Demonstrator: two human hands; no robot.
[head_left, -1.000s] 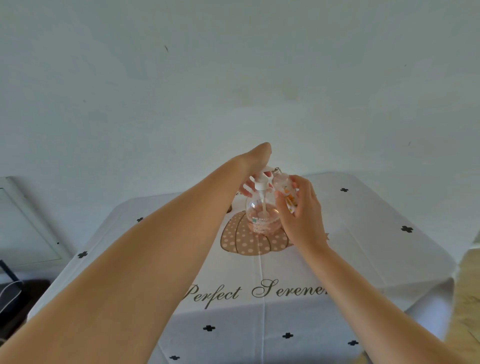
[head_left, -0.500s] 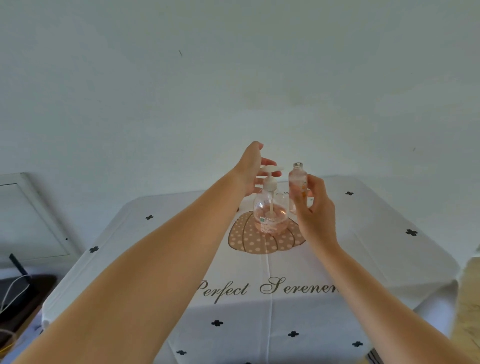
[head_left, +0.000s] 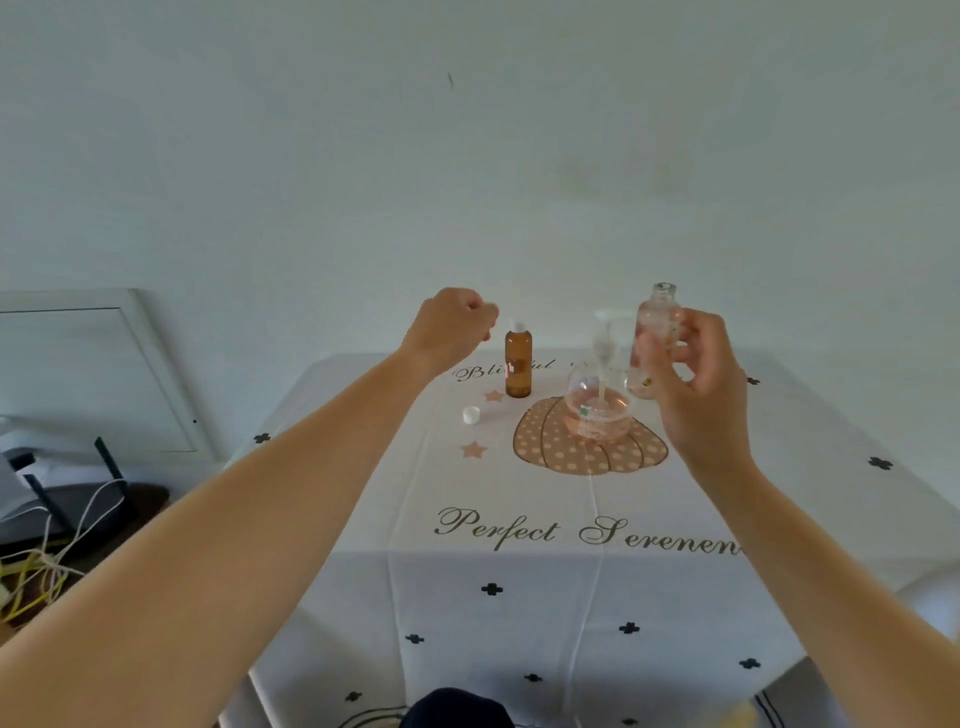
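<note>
Your right hand (head_left: 696, 384) is raised over the far right part of the table (head_left: 519, 597), fingers and thumb curled round a small clear bottle (head_left: 655, 327). The bottle stands upright in the grip, its neck uncapped, with pinkish liquid inside and a small printed label low down (too small to read). The wrist is bent back and the forearm runs in from the near right corner.

Your left hand (head_left: 452, 325) hangs above the far left part of the table, curled into a loose fist with its back to you; nothing shows in it. That arm stretches long from the near left.

Just beside the held bottle and below it, a round clear pump dispenser (head_left: 597, 410) stands on the cloth's dotted pumpkin print (head_left: 550, 452), with pink liquid in its lower part and a small green-marked label that is illegible. Left of it stands an amber bottle (head_left: 518, 366), and a white cap (head_left: 471, 414) lies near its foot.

The cloth reads "Perfect Serenen…" towards the near edge, and "Bli…" behind the amber bottle.
</note>
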